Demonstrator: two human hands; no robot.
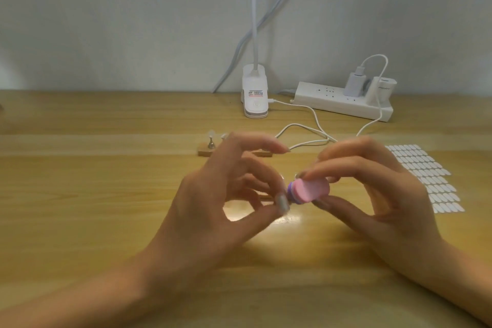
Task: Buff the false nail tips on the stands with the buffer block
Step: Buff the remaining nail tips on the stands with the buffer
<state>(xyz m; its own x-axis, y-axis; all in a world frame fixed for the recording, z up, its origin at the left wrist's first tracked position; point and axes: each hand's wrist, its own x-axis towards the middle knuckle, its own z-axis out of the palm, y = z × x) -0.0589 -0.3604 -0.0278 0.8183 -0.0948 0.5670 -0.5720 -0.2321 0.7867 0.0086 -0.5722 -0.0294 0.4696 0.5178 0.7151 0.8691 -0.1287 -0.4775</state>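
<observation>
My right hand point(378, 194) grips a small buffer block point(310, 190), pink with a purple layer at its left end, between thumb and fingertips just above the table. My left hand point(213, 200) has thumb and curled fingers pinched together right at the block's purple end, apparently around a small nail stand that is almost fully hidden. Behind the hands lies a wooden base point(206, 152) carrying a metal stand with a clear false nail tip point(211, 136). My left fingers hide the other stands on it.
A sheet of white adhesive tabs point(431, 178) lies at the right. At the back stand a white clip lamp point(255, 93) and a power strip point(343, 104) with a charger, and white cables point(306, 138) loop behind my hands. The table is light wood.
</observation>
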